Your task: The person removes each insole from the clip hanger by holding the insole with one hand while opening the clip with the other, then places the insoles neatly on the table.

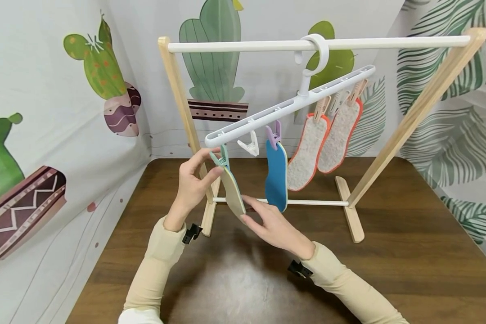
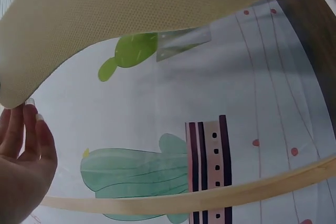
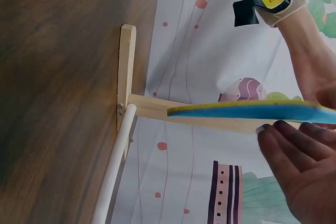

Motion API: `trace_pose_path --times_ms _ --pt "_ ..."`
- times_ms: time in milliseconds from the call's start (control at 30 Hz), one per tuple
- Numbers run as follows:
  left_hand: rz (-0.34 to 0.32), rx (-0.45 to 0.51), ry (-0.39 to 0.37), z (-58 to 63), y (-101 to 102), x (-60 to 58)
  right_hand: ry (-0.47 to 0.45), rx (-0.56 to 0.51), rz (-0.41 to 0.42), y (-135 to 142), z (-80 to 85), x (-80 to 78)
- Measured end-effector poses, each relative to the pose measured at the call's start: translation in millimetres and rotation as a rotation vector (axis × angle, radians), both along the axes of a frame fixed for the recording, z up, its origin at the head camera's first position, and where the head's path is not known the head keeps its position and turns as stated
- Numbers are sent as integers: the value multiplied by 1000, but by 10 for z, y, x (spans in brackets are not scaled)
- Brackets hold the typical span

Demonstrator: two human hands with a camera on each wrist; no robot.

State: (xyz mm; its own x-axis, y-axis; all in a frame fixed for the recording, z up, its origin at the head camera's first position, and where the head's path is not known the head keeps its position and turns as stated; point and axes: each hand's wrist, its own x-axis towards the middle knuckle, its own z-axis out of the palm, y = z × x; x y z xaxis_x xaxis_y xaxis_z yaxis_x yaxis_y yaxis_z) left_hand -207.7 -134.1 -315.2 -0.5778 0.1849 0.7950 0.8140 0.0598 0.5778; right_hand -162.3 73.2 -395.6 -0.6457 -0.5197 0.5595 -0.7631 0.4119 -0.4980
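Observation:
In the head view, my left hand [image 1: 192,182] pinches a green clothespin [image 1: 222,157] at the low left end of a white hanger [image 1: 259,121]. Below that clip hangs a beige-faced insole [image 1: 231,191], blue along its edge. My right hand [image 1: 269,222] is at the insole's lower part; in the right wrist view its straight fingers [image 3: 283,153] touch the blue side, with the thumb out of sight there. Just right hangs a blue insole [image 1: 276,177] from a purple clothespin [image 1: 273,135]. An unoccupied white clothespin [image 1: 249,145] dangles between them.
Two fuzzy grey insoles with orange rims, the nearer one [image 1: 309,153] and the farther one [image 1: 340,137], hang at the hanger's right. A wooden rack [image 1: 413,126] with a white top rod [image 1: 243,46] stands on the brown table [image 1: 389,279]. Behind it is a patterned cloth [image 1: 154,90].

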Motion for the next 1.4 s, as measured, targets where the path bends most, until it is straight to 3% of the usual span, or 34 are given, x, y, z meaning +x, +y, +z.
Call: trace_pose_path --times_ms 233,567,867,1167,1400 --pt "-154 1 -21 51 35 23 100 -160 24 -26 19 -14" --pt "-384 76 -175 50 63 82 177 -229 -48 -80 7 -27" --pt "-456 75 -171 105 97 50 181 -222 -97 -50 9 -8" --pt "-483 81 -151 194 114 25 185 -219 -90 -24 -8 -13" --pt "-487 63 -180 238 110 38 167 -241 -83 -27 -19 -14"
